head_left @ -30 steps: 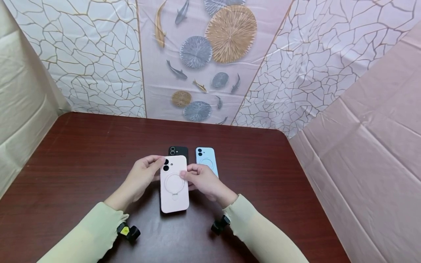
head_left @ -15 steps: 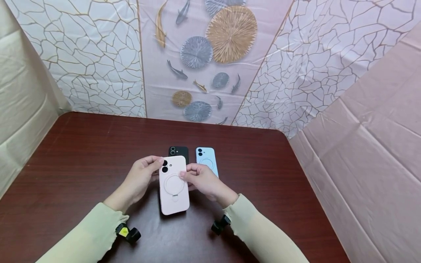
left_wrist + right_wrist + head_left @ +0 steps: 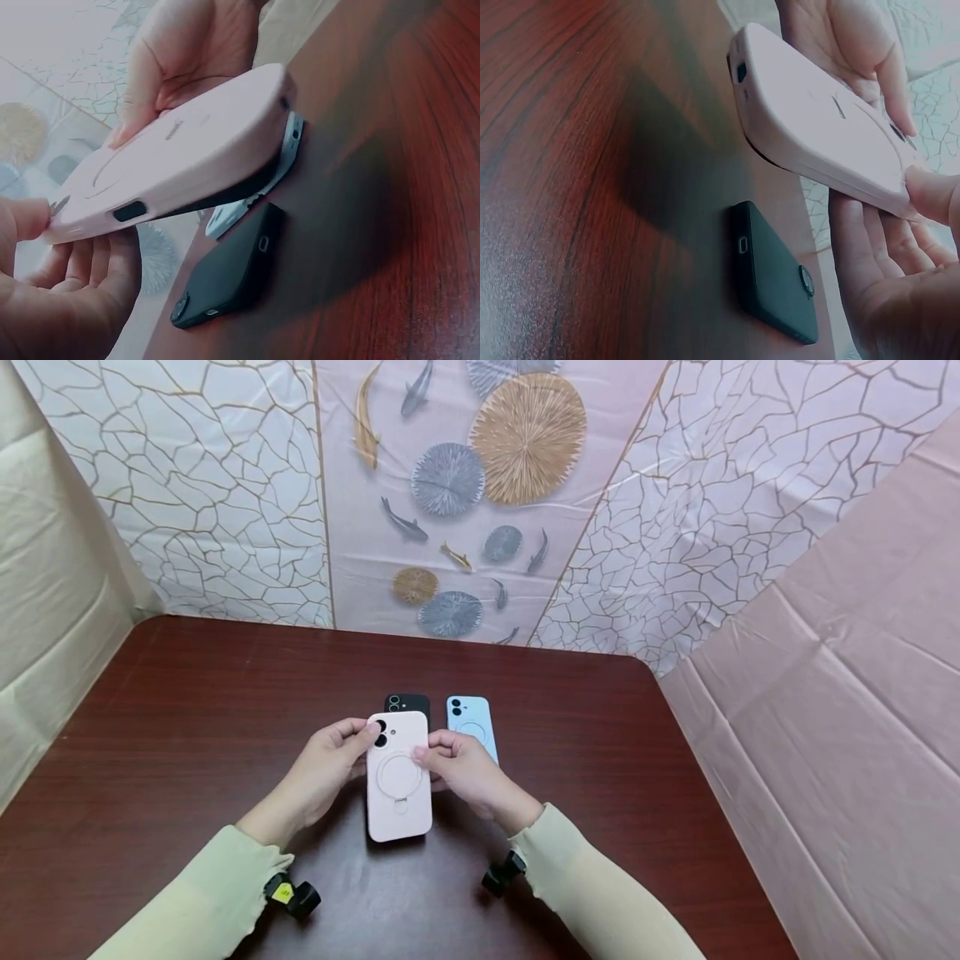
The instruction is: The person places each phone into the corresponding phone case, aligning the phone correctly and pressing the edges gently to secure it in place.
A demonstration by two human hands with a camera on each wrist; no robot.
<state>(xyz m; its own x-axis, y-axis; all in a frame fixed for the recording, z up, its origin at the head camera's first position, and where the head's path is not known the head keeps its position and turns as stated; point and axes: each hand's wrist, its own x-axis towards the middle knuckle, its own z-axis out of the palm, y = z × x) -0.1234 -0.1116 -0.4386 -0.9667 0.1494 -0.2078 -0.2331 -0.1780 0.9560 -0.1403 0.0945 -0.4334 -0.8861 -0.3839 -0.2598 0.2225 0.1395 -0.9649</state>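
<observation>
A phone in a pale pink case (image 3: 401, 822) is held above the table, its back with the ring and lens openings facing up. My left hand (image 3: 318, 772) pinches its upper left corner, thumb beside the lenses and fingers curled beneath. The right hand (image 3: 472, 777) grips the right edge, its thumb on top near the ring. In the left wrist view, a dark gap shows along the underside of the pink case (image 3: 195, 142). Beyond it on the table lie a black phone (image 3: 414, 703) and a light blue phone (image 3: 472, 718), both partly covered by the hands and the pink case.
The dark red-brown wooden table (image 3: 225, 693) has rounded far corners. Patterned cloth (image 3: 450, 535) hangs behind it, with plain cloth (image 3: 847, 693) along the right side. A small black device (image 3: 292, 893) is strapped at the left wrist, another (image 3: 501, 872) at the right.
Both hands still hold the pink-cased phone. It tilted slightly and shifted toward me half a second ago, and now sits a little farther away and straighter.
</observation>
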